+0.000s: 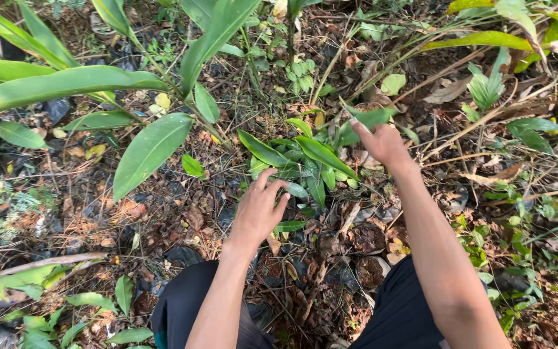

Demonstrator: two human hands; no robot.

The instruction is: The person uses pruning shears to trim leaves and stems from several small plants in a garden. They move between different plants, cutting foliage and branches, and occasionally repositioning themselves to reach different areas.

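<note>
A small plant (305, 161) with glossy, pointed green leaves grows low out of the leaf litter in the middle. My left hand (259, 208) hovers just left of it, fingers spread and curled, fingertips close to its lower leaves. My right hand (382, 143) is at the plant's upper right, pinching a long green leaf (368, 120) between thumb and fingers. Both bare forearms reach forward over my knees in black trousers (182, 304).
Taller plants with long broad leaves (150, 148) arch in from the left and top. Dry brown leaves, twigs and dark soil (330, 258) cover the ground. A thin fallen branch (40, 264) lies at lower left. Small weeds (518, 232) grow at the right.
</note>
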